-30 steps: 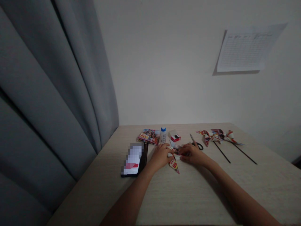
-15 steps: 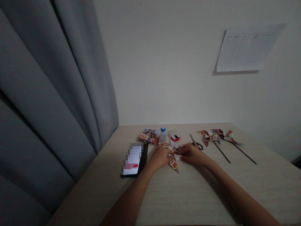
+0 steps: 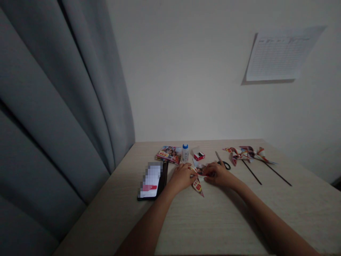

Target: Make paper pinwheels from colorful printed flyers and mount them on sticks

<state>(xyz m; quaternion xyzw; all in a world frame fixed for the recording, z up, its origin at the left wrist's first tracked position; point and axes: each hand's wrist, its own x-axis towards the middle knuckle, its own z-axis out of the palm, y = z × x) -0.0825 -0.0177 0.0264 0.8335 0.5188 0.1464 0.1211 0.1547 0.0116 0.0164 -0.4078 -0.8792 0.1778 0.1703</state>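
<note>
A printed paper pinwheel (image 3: pixel 198 187) lies between my hands at the middle of the table, one pointed blade marked "89" reaching toward me. My left hand (image 3: pixel 183 175) is closed on its left side, fingers pressed over the paper. From the right, my right hand (image 3: pixel 217 174) pinches the pinwheel near its centre; the fingertips partly hide what is there. Just beyond my right hand lie scissors (image 3: pixel 226 165) with black handles. Behind the paper stand a small red and white box (image 3: pixel 199 156) and a white glue bottle (image 3: pixel 185 154) with a blue cap.
At the back left is a stack of printed leaflets (image 3: pixel 168 154). A phone (image 3: pixel 151 181) rests left of my left hand, with dark sticks (image 3: pixel 165 172) beside it. Two pinwheels on black sticks (image 3: pixel 239 155) lie at the right. A grey curtain (image 3: pixel 66 106) hangs at the left.
Both hands stay on the paper pinwheel with hardly any movement. The whole view has shifted very slightly.
</note>
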